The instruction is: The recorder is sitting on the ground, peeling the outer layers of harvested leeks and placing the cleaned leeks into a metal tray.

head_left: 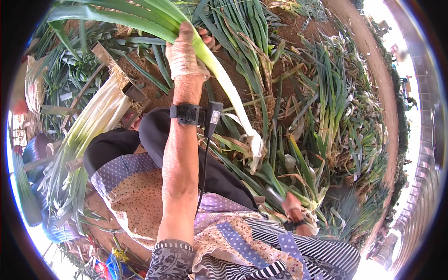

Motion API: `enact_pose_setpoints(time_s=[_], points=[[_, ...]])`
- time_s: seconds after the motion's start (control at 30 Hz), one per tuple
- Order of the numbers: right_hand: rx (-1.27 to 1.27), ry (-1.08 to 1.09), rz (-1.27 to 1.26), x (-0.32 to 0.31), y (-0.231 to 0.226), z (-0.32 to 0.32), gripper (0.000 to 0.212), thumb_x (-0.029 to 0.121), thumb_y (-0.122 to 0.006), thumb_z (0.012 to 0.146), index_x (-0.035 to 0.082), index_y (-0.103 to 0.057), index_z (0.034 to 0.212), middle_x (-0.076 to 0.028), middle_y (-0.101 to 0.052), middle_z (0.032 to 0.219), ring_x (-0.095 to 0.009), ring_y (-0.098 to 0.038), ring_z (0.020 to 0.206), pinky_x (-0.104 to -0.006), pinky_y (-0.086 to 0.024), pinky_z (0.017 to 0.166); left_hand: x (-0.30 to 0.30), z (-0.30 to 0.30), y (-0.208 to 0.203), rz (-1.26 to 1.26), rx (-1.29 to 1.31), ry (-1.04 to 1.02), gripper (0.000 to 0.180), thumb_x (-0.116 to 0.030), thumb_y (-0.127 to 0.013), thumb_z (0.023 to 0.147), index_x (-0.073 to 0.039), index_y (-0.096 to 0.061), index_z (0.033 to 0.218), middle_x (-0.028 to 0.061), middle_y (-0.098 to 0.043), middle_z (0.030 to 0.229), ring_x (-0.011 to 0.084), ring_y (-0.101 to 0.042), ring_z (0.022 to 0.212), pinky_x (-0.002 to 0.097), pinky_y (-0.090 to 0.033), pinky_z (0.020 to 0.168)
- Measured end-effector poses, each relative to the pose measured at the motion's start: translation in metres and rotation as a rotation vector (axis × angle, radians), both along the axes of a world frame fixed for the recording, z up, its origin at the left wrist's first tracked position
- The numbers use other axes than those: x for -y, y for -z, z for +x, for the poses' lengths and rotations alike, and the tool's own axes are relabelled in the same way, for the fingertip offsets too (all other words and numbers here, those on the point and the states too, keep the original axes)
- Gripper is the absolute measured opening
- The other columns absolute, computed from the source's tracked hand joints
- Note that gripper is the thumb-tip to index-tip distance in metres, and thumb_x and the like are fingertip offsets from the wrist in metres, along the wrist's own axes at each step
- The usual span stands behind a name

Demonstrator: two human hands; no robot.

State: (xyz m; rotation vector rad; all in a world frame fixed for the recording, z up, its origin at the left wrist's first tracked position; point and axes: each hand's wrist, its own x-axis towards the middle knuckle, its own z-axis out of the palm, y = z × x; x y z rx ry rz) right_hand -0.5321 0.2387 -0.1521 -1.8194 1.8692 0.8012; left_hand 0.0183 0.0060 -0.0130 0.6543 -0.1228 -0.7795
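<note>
My left hand [183, 53], its palm wrapped in a pale band, is closed around a long leek [227, 86] at the upper middle. The leek's green leaves fan out to the upper left. Its white shank slants down to the right, ending in a ragged root end with a peeled, dangling skin. Low at the right, beside my lap, my right hand [293, 208] is partly blurred, with fingers closed. A pale, shiny streak shows by its fingertips near some green leaves, but its kind is unclear.
On my left, a bundle of cleaned leeks [95, 109] lies across a wooden frame [103, 56]. Untrimmed leeks [333, 88] and stripped leaves [368, 116] cover the soil ahead and to the right. A black cable [203, 172] runs along my left forearm.
</note>
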Motion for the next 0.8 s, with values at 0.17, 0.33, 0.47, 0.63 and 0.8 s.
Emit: enact_pose_setpoints(time_s=[0.17, 0.33, 0.47, 0.63, 0.8], points=[[-0.193, 0.082, 0.297, 0.01, -0.034, -0.029, 0.041, 0.029, -0.071, 0.063, 0.007, -0.067, 0.097, -0.019, -0.064, 0.101, -0.033, -0.062, 0.096, -0.0397, -0.05, 0.081, -0.017, 0.02, -0.013, -0.144, -0.018, -0.032, 0.027, -0.027, -0.066, 0.085, -0.006, -0.052, 0.096, 0.0108, -0.059, 0.072, 0.0205, -0.056, 0.056, 0.0366, -0.05, 0.055], [0.542, 0.178, -0.361, 0.135, -0.064, 0.119, 0.04, 0.034, -0.063, 0.082, 0.009, -0.06, 0.113, -0.017, -0.062, 0.107, -0.033, -0.059, 0.098, -0.0393, -0.046, 0.085, -0.016, 0.007, -0.019, -0.24, -0.046, 0.083, 0.048, -0.054, -0.062, 0.081, -0.008, -0.052, 0.093, 0.0082, -0.053, 0.069, 0.0168, -0.048, 0.055, 0.0297, -0.039, 0.051], [0.868, -0.72, -0.791, 0.201, -0.112, 0.256, 0.045, 0.024, -0.074, 0.074, 0.005, -0.059, 0.112, -0.014, -0.06, 0.092, -0.029, -0.06, 0.079, -0.0365, -0.05, 0.07, -0.018, 0.003, -0.014, -0.377, -0.072, 0.179, 0.053, -0.055, -0.071, 0.071, -0.008, -0.053, 0.085, 0.0038, -0.051, 0.068, 0.0135, -0.044, 0.057, 0.0245, -0.036, 0.05], [1.05, -1.032, -0.856, 0.248, -0.114, 0.335, 0.024, 0.022, -0.073, 0.073, 0.011, -0.07, 0.094, -0.008, -0.063, 0.097, -0.02, -0.06, 0.076, -0.0314, -0.052, 0.064, -0.016, 0.005, -0.024, -0.545, -0.068, 0.368, 0.047, -0.052, -0.064, 0.078, -0.008, -0.056, 0.091, 0.0031, -0.052, 0.069, 0.0126, -0.043, 0.055, 0.0244, -0.035, 0.048], [1.045, 0.06, -0.045, 0.239, -0.092, 0.329, 0.017, 0.014, -0.063, 0.08, 0.012, -0.07, 0.095, -0.006, -0.067, 0.09, -0.014, -0.063, 0.078, -0.0257, -0.051, 0.07, -0.024, 0.011, -0.023, -0.607, -0.082, 0.46, 0.042, -0.048, -0.058, 0.085, -0.008, -0.058, 0.098, 0.0024, -0.053, 0.07, 0.0118, -0.043, 0.053, 0.0243, -0.035, 0.045]])
